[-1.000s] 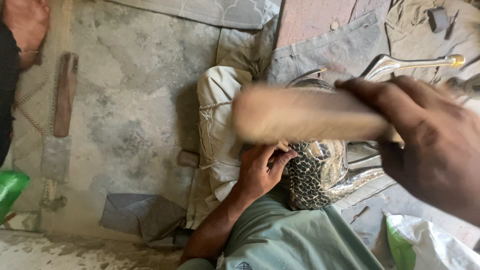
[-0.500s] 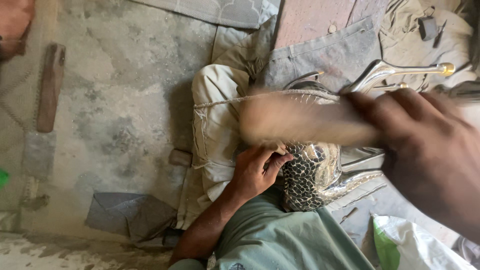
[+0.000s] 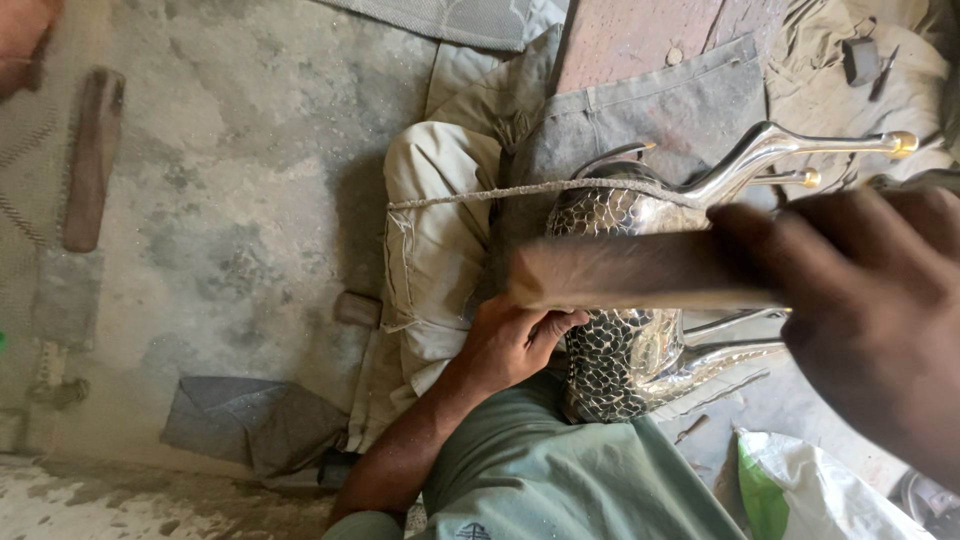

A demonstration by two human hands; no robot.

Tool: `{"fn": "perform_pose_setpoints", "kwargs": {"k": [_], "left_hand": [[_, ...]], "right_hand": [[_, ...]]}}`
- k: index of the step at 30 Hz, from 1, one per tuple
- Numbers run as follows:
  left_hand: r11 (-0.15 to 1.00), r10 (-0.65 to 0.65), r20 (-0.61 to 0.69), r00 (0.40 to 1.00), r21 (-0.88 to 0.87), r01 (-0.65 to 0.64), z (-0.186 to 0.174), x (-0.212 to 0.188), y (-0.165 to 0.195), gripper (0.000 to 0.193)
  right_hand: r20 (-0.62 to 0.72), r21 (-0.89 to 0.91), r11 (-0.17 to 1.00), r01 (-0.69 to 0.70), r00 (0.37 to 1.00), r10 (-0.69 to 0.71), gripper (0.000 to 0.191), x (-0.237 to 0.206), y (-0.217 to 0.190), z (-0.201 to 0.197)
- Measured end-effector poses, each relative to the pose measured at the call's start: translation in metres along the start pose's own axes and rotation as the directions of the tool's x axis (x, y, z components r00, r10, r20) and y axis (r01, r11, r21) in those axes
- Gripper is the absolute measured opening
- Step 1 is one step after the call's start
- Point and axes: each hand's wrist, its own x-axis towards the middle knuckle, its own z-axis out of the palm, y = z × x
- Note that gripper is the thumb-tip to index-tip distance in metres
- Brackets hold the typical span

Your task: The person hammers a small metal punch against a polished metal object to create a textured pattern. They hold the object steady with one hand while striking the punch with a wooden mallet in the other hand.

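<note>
While the left hand (image 3: 510, 345) presses against the flank of a shiny metal figure (image 3: 620, 330), fingers curled round its lower edge in a loose grasp, the right hand (image 3: 860, 310) looms large at the right of the frame, closed firmly round a wooden stick (image 3: 620, 270) that lies blurred across the figure's back. The figure sits at centre frame, propped in the person's lap against a grey cloth (image 3: 620, 120) and a pale trouser leg (image 3: 430, 230), with a rough cord (image 3: 480, 195) drawn taut over its top. Its body is covered in small hammered scales; smooth polished limbs (image 3: 790, 145) with brass-coloured tips stretch toward the upper right.

By its look it is stiff sheet metal, probably hollow yet not light, and the polished parts are likely slippery. The thin limbs look like the weakest points, so the scaled body, where the left hand already rests, seems the safer place to take hold; the texture there should give some grip.

All of this lies low on a worn, stained concrete floor (image 3: 230, 200). A brown wooden piece (image 3: 92, 160) lies at upper left, a dark rag (image 3: 250, 420) at lower left, a reddish slab (image 3: 640, 35) at top centre, and a white and green sack (image 3: 810, 490) at lower right. Another person's hand (image 3: 25, 40) shows at the top left corner.
</note>
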Motion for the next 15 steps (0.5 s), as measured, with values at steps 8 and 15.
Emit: {"fn": "perform_pose_setpoints", "kwargs": {"k": [8,15], "left_hand": [[0.998,-0.024,0.084,0.996,0.06,0.019,0.004,-0.014,-0.023,0.03],[0.998,0.03,0.07,0.997,0.06,-0.035,0.004,-0.014,-0.025,0.038]], "right_hand": [[-0.047,0.015,0.998,-0.064,0.997,0.065,0.047,0.006,-0.001,0.002],[-0.063,-0.04,0.998,0.051,0.997,-0.054,0.053,-0.001,0.006,0.001]]}}
